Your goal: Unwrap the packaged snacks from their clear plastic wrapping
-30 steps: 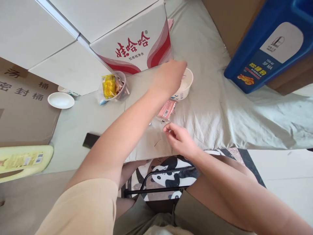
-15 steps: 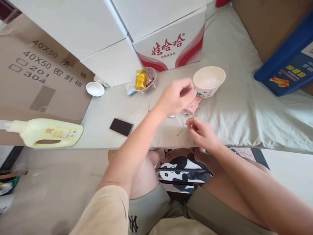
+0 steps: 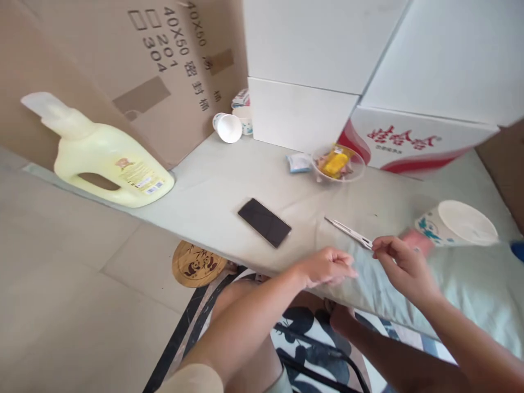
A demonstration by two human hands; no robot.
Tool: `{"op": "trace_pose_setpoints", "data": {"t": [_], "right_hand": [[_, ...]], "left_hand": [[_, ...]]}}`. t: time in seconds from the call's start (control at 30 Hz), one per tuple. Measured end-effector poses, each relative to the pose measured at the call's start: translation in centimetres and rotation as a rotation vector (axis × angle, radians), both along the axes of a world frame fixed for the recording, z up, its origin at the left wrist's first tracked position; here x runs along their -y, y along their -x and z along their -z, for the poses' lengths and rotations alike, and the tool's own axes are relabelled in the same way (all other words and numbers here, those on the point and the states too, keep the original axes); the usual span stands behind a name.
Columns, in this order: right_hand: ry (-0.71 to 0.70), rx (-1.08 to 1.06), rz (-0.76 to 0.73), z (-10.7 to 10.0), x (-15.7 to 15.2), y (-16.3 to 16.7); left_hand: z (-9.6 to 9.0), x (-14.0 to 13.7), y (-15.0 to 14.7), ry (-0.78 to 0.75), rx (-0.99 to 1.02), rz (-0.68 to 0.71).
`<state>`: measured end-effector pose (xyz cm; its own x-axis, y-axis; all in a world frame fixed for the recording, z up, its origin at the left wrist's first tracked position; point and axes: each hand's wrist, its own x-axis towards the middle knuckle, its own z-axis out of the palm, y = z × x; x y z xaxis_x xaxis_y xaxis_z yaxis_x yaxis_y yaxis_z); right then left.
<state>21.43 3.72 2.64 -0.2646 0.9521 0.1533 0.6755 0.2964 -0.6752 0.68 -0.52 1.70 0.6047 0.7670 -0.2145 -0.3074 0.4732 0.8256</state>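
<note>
My right hand [image 3: 405,268] has its thumb and fingers pinched at the near end of a slim white pen-like tool [image 3: 347,231] with a thin dark tip, which lies along the cloth. My left hand [image 3: 329,267] hovers by the cloth's front edge, left of my right hand. Its fingers are drawn together and slightly blurred; what they hold, if anything, is hidden. Behind my right hand is a blurred pink packet [image 3: 418,241], beside a white paper bowl [image 3: 466,224] with a blue-green pattern. A black phone [image 3: 265,221] lies face up to the left.
A clear plastic bowl [image 3: 344,173] of yellow and other packets stands at the back, beside a small blue-white sachet [image 3: 298,162]. Paper cups [image 3: 229,128] sit by the cardboard box [image 3: 135,65]. A pale yellow jug [image 3: 110,164] stands at left; white boxes [image 3: 303,112] line the back.
The view has swung left. My left hand has come back from beside the paper bowl toward the front edge. My right hand has moved left from the pink packet to the white tool.
</note>
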Motion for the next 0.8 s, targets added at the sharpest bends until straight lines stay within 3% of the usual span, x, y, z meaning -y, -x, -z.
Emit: {"op": "trace_pose_setpoints", "data": {"t": [0.1,0.23,0.37,0.5,0.57,0.67,0.8], "right_hand": [[-0.069,0.094,-0.146,-3.0,-5.1,7.1],[-0.198,0.201,-0.393,-5.4,-12.4,19.8],[-0.311,0.262,-0.543,-5.0,-18.9,33.1],[-0.346,0.296,-0.570,-3.7,-24.5,44.0],[-0.287,0.340,-0.446,-3.2,-26.8,47.5],[-0.205,0.455,-0.304,-2.5,-29.5,50.3],[-0.192,0.510,-0.354,-1.7,-29.7,50.0]], "left_hand": [[-1.2,-0.1,1.6,0.012,0.120,0.068],[-2.0,-1.1,3.3,0.128,0.336,0.121],[-0.6,-2.0,6.3,0.229,0.515,0.176],[0.8,-2.1,10.4,0.288,0.670,0.092],[0.7,-1.7,12.2,0.301,0.730,0.009],[0.1,-0.9,14.2,0.345,0.787,-0.107],[-0.4,0.0,15.5,0.410,0.869,-0.125]]}}
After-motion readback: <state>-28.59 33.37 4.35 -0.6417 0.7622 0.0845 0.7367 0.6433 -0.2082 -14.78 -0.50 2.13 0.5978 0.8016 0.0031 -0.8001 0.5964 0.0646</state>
